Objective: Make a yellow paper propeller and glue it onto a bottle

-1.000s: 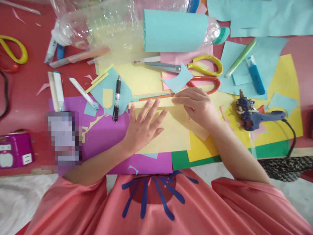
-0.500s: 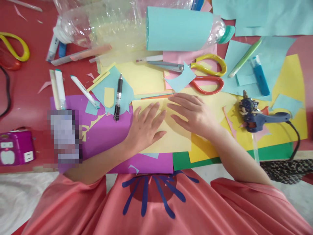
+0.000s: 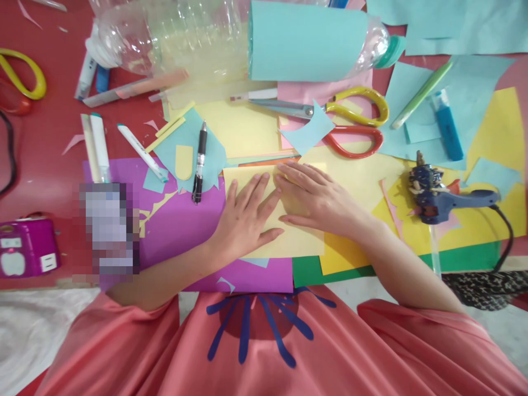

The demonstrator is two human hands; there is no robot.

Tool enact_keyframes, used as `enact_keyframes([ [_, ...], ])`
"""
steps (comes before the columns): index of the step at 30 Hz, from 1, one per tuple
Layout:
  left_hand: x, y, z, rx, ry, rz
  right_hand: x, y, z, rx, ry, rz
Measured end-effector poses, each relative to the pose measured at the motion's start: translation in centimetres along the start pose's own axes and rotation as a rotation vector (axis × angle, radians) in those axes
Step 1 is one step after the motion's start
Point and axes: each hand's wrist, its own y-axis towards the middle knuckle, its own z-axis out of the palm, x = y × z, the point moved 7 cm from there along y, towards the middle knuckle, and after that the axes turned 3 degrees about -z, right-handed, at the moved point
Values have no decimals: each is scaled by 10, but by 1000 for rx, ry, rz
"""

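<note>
A pale yellow sheet of paper (image 3: 303, 242) lies in front of me, over purple paper (image 3: 177, 220) and beside yellow and green sheets. My left hand (image 3: 245, 217) rests flat on its left part, fingers spread. On its upper right part lies my right hand (image 3: 311, 195), palm down with fingers stretched out, their tips close to the left hand's. Neither hand grips anything. Beyond the sheet are scissors (image 3: 307, 110) with one yellow and one red handle, partly under a light blue paper scrap (image 3: 307, 132). A black and silver pen (image 3: 200, 162) lies left of the sheet.
A bottle wrapped in light blue paper (image 3: 307, 41) and clear plastic bottles (image 3: 177, 38) lie at the back. A glue gun (image 3: 437, 198) with a cord is at right, near a blue cutter (image 3: 447, 126). Markers (image 3: 142, 153), a blurred-out phone (image 3: 109, 228) and a purple box (image 3: 28, 247) are at left.
My right hand has slid slightly left across the pale yellow sheet, closer to my left hand. My left hand stays nearly in place. The view has shifted a little.
</note>
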Motion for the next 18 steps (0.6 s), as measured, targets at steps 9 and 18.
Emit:
enact_keyframes([
  [9,-1,1,-1,61,7,-22,1,-2,2,24,21,-12],
  [18,-1,1,1,131,1,-49,5,-1,1,-19,38,-13],
])
